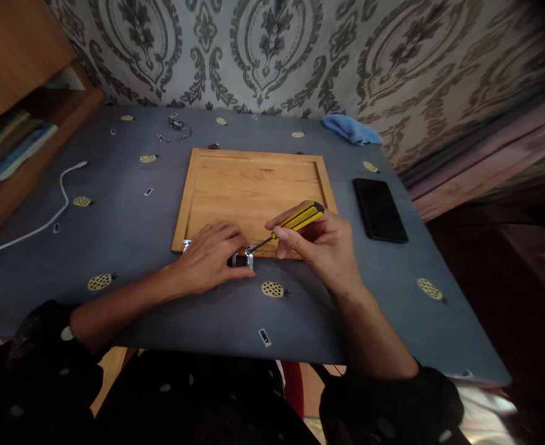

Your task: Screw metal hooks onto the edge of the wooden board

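Note:
A wooden cabinet door panel [253, 185] lies flat on the grey cloth-covered table [128, 228]. At its near edge sits a small metal hinge [244, 258]. My left hand [210, 256] rests over the hinge, fingers curled and pressing it against the panel's edge. My right hand [323, 244] grips a yellow and black screwdriver [295, 221], its tip pointing down-left into the hinge beside my left fingers.
A black phone [378, 209] lies right of the panel. A blue cloth [351, 128] sits at the back right. Small metal parts [175, 127] lie at the back left, a white cable [63, 191] on the left. A wooden shelf with books [7, 145] stands far left.

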`<state>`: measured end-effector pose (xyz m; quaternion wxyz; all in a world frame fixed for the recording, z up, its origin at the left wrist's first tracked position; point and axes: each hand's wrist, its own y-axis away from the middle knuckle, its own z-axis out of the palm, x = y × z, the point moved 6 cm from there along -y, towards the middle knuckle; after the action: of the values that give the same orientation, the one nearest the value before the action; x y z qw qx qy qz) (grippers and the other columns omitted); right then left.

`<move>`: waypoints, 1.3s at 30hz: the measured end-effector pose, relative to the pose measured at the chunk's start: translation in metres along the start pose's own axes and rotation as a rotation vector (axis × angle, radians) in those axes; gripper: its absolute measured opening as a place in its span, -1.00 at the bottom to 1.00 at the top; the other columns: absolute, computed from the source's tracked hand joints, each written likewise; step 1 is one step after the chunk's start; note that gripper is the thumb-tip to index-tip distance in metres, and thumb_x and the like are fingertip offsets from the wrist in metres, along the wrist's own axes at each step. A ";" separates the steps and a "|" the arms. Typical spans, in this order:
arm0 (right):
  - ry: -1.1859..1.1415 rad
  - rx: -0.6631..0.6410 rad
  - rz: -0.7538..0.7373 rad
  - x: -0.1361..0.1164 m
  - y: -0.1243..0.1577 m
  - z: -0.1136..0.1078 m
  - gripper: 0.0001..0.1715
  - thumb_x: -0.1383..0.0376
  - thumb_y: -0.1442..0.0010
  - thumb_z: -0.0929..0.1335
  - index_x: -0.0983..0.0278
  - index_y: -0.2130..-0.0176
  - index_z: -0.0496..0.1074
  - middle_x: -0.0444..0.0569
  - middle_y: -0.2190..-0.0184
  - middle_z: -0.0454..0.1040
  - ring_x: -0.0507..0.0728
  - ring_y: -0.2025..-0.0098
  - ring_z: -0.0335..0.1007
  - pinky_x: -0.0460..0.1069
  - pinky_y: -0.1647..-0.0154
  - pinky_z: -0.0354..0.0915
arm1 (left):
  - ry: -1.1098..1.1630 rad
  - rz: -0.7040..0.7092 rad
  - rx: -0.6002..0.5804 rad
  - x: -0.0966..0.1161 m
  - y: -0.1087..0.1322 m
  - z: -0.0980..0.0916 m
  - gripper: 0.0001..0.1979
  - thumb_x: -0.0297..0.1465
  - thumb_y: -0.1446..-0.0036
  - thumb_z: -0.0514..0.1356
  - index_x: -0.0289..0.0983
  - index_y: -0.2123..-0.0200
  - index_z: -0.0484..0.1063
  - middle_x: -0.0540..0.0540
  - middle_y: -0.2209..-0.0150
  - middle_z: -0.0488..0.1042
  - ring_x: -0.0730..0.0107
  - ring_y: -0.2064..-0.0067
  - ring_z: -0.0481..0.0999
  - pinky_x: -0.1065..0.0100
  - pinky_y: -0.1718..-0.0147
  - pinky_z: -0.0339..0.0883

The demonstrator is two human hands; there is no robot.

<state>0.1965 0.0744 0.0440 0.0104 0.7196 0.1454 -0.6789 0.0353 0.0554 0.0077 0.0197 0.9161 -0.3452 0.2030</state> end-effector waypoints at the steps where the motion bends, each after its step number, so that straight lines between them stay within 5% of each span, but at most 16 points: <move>1: 0.004 0.001 0.006 0.001 0.000 0.000 -0.63 0.02 -0.03 0.58 0.24 0.38 0.53 -0.14 0.46 0.55 -0.04 0.62 0.39 -0.08 0.59 0.40 | 0.002 0.001 0.001 0.000 0.000 0.000 -0.54 0.03 -0.26 0.21 -0.26 0.11 0.47 -0.16 0.13 0.49 0.08 0.05 0.45 0.12 0.10 0.32; 9: -0.002 -0.067 -0.019 -0.003 0.002 0.004 -0.59 -0.03 -0.17 0.49 0.22 0.15 0.57 -0.11 0.39 0.59 0.01 0.51 0.49 -0.01 0.37 0.51 | -0.023 0.011 -0.002 0.001 0.000 -0.001 -0.55 0.04 -0.26 0.21 -0.25 0.12 0.46 -0.15 0.12 0.50 0.10 0.07 0.45 0.14 0.11 0.33; 18: -0.026 -0.016 0.003 0.001 0.000 0.000 -0.67 0.09 -0.01 0.60 0.25 0.40 0.54 -0.13 0.40 0.60 -0.06 0.62 0.40 -0.11 0.60 0.40 | -0.022 -0.002 -0.016 0.002 0.000 -0.001 -0.54 0.01 -0.22 0.27 -0.27 0.10 0.47 -0.16 0.12 0.50 0.08 0.05 0.46 0.13 0.09 0.33; 25: -0.065 -0.094 -0.039 -0.001 0.002 0.002 -0.69 0.11 -0.21 0.50 0.20 0.09 0.57 -0.09 0.24 0.64 -0.03 0.48 0.52 -0.05 0.35 0.52 | -0.013 0.002 -0.009 0.000 0.000 -0.001 -0.53 0.05 -0.25 0.21 -0.26 0.12 0.46 -0.16 0.11 0.50 0.09 0.06 0.45 0.12 0.09 0.32; 33: -0.022 -0.028 -0.053 -0.004 0.001 -0.001 -0.72 0.13 -0.06 0.58 0.24 0.39 0.53 -0.12 0.33 0.62 -0.06 0.60 0.43 -0.11 0.59 0.42 | -0.021 0.010 0.001 0.001 0.000 0.000 -0.55 0.04 -0.25 0.22 -0.25 0.12 0.46 -0.14 0.13 0.50 0.10 0.06 0.45 0.15 0.11 0.32; 39: -0.050 -0.075 -0.056 -0.004 0.002 -0.001 -0.70 0.09 -0.17 0.51 0.21 0.15 0.59 -0.09 0.27 0.64 -0.03 0.53 0.49 -0.05 0.43 0.51 | -0.016 0.007 -0.005 0.002 0.000 -0.001 -0.54 0.02 -0.25 0.23 -0.29 0.12 0.46 -0.16 0.12 0.50 0.10 0.06 0.45 0.14 0.10 0.31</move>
<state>0.1981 0.0717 0.0474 0.0220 0.6971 0.1903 -0.6909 0.0363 0.0543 0.0096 0.0183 0.9164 -0.3490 0.1952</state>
